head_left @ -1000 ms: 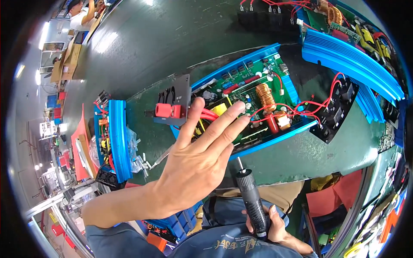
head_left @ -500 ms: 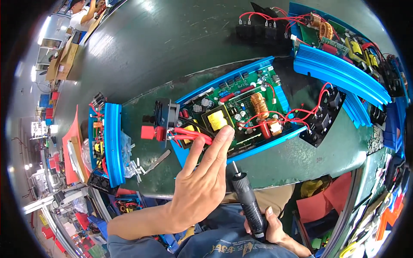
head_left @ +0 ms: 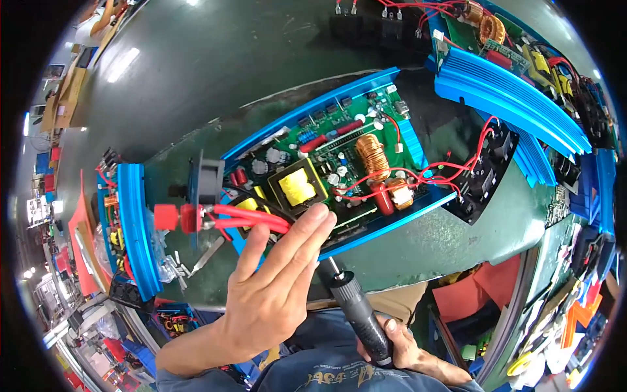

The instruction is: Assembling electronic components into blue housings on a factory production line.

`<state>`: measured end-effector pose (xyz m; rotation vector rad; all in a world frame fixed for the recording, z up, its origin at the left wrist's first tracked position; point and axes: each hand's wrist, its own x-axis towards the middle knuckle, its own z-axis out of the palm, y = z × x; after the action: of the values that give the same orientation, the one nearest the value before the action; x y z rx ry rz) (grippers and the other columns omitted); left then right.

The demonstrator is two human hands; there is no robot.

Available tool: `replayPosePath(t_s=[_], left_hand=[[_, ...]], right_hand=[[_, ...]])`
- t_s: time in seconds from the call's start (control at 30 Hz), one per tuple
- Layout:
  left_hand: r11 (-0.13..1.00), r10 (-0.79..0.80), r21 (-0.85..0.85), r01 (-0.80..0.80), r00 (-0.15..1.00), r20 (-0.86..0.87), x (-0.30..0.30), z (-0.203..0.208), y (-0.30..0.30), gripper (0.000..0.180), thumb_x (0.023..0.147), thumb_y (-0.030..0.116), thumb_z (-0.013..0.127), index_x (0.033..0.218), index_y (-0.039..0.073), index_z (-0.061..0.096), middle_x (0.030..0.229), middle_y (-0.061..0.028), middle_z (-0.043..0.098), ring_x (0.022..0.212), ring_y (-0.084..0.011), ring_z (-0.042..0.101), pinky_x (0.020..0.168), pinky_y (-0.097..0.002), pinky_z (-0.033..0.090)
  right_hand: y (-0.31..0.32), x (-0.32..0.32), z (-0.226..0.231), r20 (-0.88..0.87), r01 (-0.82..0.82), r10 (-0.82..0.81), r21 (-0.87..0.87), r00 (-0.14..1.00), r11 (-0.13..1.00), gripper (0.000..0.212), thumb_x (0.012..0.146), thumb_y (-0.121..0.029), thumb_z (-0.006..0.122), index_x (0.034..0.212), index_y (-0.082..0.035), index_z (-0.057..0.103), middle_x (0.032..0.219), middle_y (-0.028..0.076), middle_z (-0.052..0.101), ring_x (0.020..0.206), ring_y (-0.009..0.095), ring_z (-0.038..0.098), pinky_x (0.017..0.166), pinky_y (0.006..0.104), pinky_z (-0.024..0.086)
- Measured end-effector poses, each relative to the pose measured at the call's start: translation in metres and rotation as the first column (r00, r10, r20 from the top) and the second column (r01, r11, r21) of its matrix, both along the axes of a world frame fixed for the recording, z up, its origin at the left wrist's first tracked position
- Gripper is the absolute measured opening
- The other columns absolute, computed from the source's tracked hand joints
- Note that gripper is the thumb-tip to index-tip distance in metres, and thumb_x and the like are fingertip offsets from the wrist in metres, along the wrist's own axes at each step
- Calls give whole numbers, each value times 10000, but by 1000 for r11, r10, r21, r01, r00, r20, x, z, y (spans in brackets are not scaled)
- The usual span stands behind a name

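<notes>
A blue metal housing (head_left: 366,236) with an open top lies on the green bench, tilted in the view. Inside sits a green circuit board with a yellow-wrapped transformer (head_left: 297,187) and a copper coil (head_left: 372,157). Across the housing's near wall my left hand (head_left: 271,294) lies with its fingers stretched out, over thick red wires (head_left: 251,217); its thumb is hidden. Those wires lead to a black fan on an end plate (head_left: 208,183), standing at the left end. My right hand (head_left: 398,343) is wrapped round a black power screwdriver (head_left: 358,315), its bit pointing up toward the near wall.
A black end panel (head_left: 480,186) hangs by thin red wires at the housing's right. More blue housings stand at far right (head_left: 509,98) and left (head_left: 138,228). Small white pieces (head_left: 173,269) and a flat strip (head_left: 208,255) lie by the left one. Beyond is a dark green surface.
The whole view has shifted, so bench, housings and hands sit further left. The fan end plate appears turned more edge-on. My left hand stays on the near wall; my right keeps holding the screwdriver.
</notes>
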<state>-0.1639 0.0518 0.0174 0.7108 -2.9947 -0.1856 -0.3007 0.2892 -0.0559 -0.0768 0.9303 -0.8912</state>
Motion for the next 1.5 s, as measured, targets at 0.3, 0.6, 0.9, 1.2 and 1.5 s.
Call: replayPosePath(t_s=[0.3,0.6,0.9,1.2,1.5], left_hand=[[992,-45,113,52,997,-60,3,6,-8,336,904,30,660,1228,-61,668,1417,-63,617,1391,-197,509,1145,-495,352],[998,-44,-43,39,991,-124,2,-5,4,233,908,31,660,1129,-36,690,1369,-61,651,1344,-204,553,1142,-477,345],[847,446,72,-526,631,-635,112,-16,28,228,950,202,735,1110,40,749,1157,-158,692,1039,-347,672,807,-407,580],[844,513,15,-536,801,-309,129,-40,6,230,987,265,672,1089,74,752,1095,-110,705,1025,-318,660,876,-435,504],[828,561,196,-525,776,-289,157,-60,-3,237,1025,142,584,1176,-30,646,1109,-168,671,967,-319,655,853,-402,522]], right_hand=[[7,21,-22,771,124,-144,85,621,989,904,1004,-739,232,1526,-22,409,562,69,505,523,168,420,556,281,384],[35,-11,5,-614,-28,-66,-142,787,990,775,1052,-635,237,1292,27,560,820,43,622,696,131,538,665,292,436],[43,-125,57,-981,-51,-41,-32,-190,998,648,827,-238,758,1384,-3,523,1065,242,682,1007,407,680,881,432,533],[-16,-167,64,-670,-210,-300,-215,-679,954,424,822,-80,757,1227,-50,636,1096,139,620,995,350,586,885,426,483],[-60,-106,69,-657,-543,-636,-387,-404,745,365,818,-22,742,1168,-69,654,1076,109,639,948,307,608,812,405,514]])
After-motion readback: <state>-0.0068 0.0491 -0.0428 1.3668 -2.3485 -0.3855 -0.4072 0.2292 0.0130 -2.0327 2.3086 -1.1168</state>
